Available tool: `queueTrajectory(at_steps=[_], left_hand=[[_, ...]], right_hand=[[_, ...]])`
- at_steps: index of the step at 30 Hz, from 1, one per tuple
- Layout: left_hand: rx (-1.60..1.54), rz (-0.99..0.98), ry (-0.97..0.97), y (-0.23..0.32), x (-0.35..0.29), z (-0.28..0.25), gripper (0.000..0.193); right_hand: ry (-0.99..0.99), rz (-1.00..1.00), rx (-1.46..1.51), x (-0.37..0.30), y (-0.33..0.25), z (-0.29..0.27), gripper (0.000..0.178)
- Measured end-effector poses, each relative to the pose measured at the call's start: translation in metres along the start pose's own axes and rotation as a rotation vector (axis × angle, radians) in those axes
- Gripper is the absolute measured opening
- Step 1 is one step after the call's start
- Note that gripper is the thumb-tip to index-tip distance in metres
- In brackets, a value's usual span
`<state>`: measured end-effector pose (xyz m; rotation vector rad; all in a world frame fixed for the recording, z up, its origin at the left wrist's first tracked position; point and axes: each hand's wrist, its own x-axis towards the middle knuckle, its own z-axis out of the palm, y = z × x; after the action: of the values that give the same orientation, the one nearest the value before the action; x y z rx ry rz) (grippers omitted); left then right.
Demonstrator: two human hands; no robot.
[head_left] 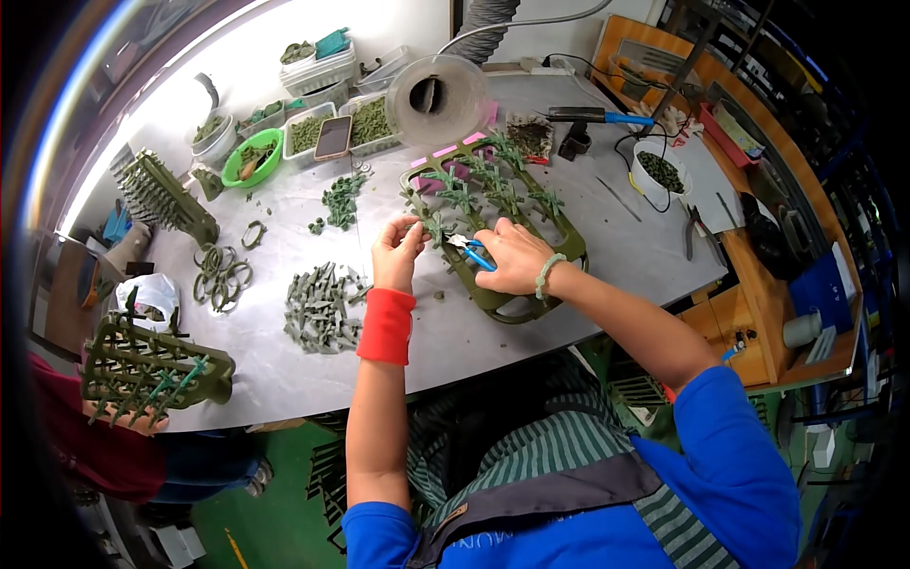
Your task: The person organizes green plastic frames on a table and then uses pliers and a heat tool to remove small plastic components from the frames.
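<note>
A large olive-green frame lies on the table, carrying rows of small green branched pieces. My right hand is closed around blue-handled nippers. Their metal jaws reach the left side of the frame, close to a small green branched piece. At that same piece, the thumb and fingers of my left hand are pinched together on its outer edge. The exact contact between jaws and piece is too small to make out. Below my left hand spreads a pile of loose grey-green pieces.
Green rings and a teal heap lie to the left. Behind stand filled tubs, a phone and a clear funnel. Pliers and a white cup are right. Another person's hand is beside a studded olive frame.
</note>
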<state>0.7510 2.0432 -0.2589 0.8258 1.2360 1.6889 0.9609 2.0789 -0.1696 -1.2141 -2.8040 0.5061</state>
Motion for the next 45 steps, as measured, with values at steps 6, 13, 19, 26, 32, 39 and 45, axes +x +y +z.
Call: queueTrajectory(at_steps=[6,13,19,26,32,39,45], left_hand=[[0.069,0.006,-0.020,0.007,0.001,0.003,0.021],[0.013,0.010,-0.043,0.003,0.004,0.007,0.021],[0.068,0.036,-0.042,0.005,0.004,0.010,0.021],[0.084,0.059,-0.061,0.003,0.006,0.007,0.022],[0.108,0.064,-0.067,0.003,0.008,0.006,0.021],[0.244,0.115,-0.034,0.004,0.009,0.006,0.024],[0.219,0.095,-0.049,0.004,0.008,0.003,0.023]], right_hand=[[0.119,-0.034,0.001,-0.002,0.003,0.008,0.038],[0.006,-0.085,-0.022,-0.004,0.002,0.009,0.040],[-0.227,-0.042,0.080,0.002,0.003,-0.004,0.059],[-0.282,-0.038,0.157,-0.002,0.006,-0.007,0.069],[-0.269,-0.041,0.116,-0.003,0.013,-0.007,0.073],[-0.268,-0.042,0.154,0.006,0.004,-0.010,0.069],[-0.407,-0.096,0.124,0.029,0.004,-0.014,0.059]])
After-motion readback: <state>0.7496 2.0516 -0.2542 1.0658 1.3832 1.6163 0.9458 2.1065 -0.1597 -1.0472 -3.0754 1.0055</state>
